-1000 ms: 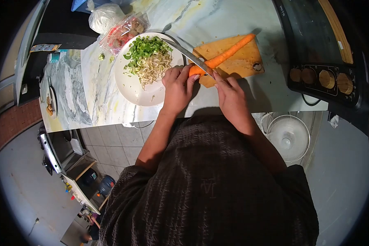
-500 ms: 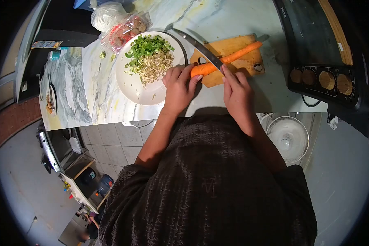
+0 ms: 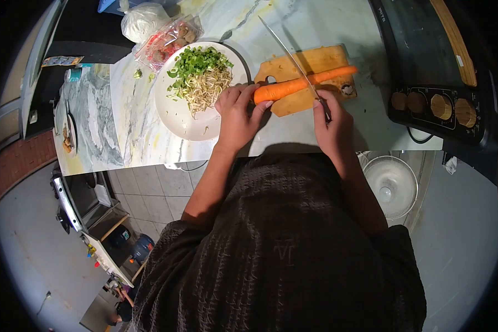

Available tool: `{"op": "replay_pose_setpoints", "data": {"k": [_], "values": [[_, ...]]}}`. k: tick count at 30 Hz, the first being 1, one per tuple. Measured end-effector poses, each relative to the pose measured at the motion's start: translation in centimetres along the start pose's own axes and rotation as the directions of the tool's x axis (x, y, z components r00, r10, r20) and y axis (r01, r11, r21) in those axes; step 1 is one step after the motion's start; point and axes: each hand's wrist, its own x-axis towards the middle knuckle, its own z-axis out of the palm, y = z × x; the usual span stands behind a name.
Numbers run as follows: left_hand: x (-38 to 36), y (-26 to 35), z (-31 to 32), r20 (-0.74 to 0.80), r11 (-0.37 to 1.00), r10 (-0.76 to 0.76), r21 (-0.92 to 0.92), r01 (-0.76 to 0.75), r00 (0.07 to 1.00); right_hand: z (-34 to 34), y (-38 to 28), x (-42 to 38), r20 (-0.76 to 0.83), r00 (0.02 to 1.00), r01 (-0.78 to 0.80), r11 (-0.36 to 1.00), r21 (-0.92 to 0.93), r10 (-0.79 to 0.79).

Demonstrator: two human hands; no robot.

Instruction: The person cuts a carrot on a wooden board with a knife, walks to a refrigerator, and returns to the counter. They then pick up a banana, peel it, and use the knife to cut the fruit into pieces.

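My left hand is closed round the thick end of a long peeled carrot, whose thin tip points right. Under the carrot lies a wooden cutting board with a small dark-rimmed spot at its right side. In my right hand is the handle of a kitchen knife. Its blade crosses over the middle of the carrot and slants away up and left. Close by my left hand is a white plate of chopped green leaves and bean sprouts.
Behind the plate lie a clear bag of brownish lumps and a white plastic bag. A black appliance with wooden knobs stands at the right. Below the counter edge sits a round strainer basket.
My right hand has moved right with the knife, and the blade now stands steeper and farther along the carrot. The carrot's thin end has shifted slightly towards me.
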Motion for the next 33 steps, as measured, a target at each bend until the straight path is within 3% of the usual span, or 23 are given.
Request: {"op": "replay_pose_setpoints", "data": {"k": [2, 6, 9, 33], "values": [[0.0, 0.0, 0.4, -0.068, 1.000, -0.003, 0.009, 0.004, 0.998, 0.4, 0.0, -0.1, 0.062, 0.996, -0.063, 0.997, 0.033, 0.061], [-0.1, 0.5, -0.1, -0.046, 1.000, -0.020, 0.005, 0.020, 0.999, 0.8, -1.5, -0.1, 0.230, 0.957, -0.210, 0.969, 0.128, 0.177], [-0.4, 0.7, -0.2, -0.035, 0.999, -0.037, 0.031, 0.039, 0.999, 1.9, -0.7, 0.0, 0.274, 0.954, -0.177, 0.969, 0.174, 0.125], [-1.0, -0.3, 0.0, -0.031, 0.994, -0.037, -0.107, 0.033, 0.999, 2.3, -1.4, -0.3, 0.383, 0.881, -0.325, 0.944, 0.062, 0.279]]}}
